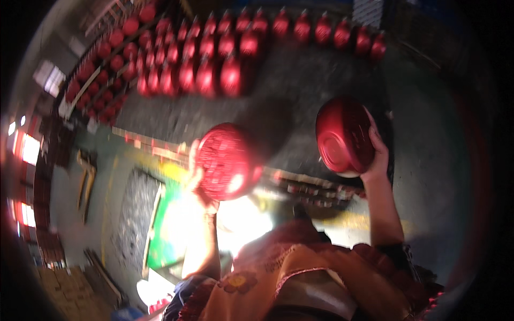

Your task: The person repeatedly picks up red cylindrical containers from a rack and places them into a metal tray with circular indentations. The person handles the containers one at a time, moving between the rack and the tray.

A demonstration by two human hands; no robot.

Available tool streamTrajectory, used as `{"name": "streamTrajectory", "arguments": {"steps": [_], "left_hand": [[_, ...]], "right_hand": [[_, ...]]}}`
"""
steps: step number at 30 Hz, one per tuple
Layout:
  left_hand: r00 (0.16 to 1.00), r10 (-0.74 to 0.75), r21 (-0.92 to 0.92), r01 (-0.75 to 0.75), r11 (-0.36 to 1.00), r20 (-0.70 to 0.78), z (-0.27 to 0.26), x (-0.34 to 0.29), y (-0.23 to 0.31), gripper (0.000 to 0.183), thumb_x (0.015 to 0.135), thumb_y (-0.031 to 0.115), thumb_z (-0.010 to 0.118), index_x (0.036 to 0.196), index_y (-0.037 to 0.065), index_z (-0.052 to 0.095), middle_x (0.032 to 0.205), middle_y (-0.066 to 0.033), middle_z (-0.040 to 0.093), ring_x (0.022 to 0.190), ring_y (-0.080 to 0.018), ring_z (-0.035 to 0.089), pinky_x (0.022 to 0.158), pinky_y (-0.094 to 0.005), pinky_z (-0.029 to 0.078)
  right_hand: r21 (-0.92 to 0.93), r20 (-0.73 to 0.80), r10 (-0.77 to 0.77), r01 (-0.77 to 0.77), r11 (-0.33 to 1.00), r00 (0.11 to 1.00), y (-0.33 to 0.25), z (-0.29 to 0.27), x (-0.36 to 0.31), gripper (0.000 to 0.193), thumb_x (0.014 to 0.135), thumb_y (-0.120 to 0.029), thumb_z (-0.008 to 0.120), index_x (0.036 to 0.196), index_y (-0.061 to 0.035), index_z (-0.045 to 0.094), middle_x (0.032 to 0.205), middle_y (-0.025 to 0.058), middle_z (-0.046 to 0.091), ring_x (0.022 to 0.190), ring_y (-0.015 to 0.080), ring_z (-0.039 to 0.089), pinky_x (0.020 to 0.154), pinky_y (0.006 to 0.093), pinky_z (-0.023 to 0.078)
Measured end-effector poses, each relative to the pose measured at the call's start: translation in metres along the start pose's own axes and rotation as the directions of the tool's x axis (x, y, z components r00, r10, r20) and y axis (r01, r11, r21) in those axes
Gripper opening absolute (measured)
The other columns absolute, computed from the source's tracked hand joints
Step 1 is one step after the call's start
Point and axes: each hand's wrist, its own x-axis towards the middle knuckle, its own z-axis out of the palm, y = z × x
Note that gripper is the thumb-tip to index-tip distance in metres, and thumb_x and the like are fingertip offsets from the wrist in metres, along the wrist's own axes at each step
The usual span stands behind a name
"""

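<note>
My left hand (199, 179) is closed against the side of a glossy red metal cylinder (227, 160), which looks like a fire extinguisher body. That cylinder is tilted, with one rounded end toward me, and blurred by motion. On the right, a darker-looking red cylinder (342, 134) of the same kind rests in my right hand (378, 155), whose fingers wrap its right side. A round, recessed base shows at its lower left. Both cylinders are held apart from each other over a dark surface (300, 80); their far ends are hidden.
Rows of upright red cylinders (231, 75) with small pale necks stand along the far side of the dark surface. At far left, more cylinders (107, 69) lie stacked with round ends outward. A green panel (163, 227) sits low left, beside strong glare.
</note>
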Motion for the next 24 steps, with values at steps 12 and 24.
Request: {"name": "streamTrajectory", "arguments": {"steps": [12, 24], "left_hand": [[0.948, -0.314, -0.911, 0.175, 0.373, 0.053, -0.315, -0.181, -0.055, 0.077, 0.078, 0.036, 0.073, 0.144, 0.012, 0.044, 0.141, -0.0205, 0.043, 0.118, -0.034, 0.052, 0.092, -0.0471, 0.055], [0.983, -0.007, -0.966, 0.183, 0.185, 0.185, -0.336, -0.172, -0.022, 0.076, 0.078, 0.045, 0.074, 0.142, 0.014, 0.047, 0.138, -0.0228, 0.044, 0.111, -0.0322, 0.054, 0.081, -0.0421, 0.058]], "right_hand": [[0.389, 0.5, 0.584, -0.768, 0.509, 0.64, 0.365, 0.134, -0.106, 0.056, 0.097, -0.046, 0.051, 0.134, -0.0045, 0.052, 0.125, 0.018, 0.061, 0.107, 0.0317, 0.064, 0.079, 0.0375, 0.06], [0.519, 0.511, 0.729, -0.839, 0.161, 0.456, 0.433, 0.155, -0.138, 0.074, 0.087, -0.062, 0.061, 0.14, -0.0103, 0.051, 0.136, 0.0197, 0.054, 0.115, 0.0371, 0.057, 0.078, 0.0408, 0.06]]}}
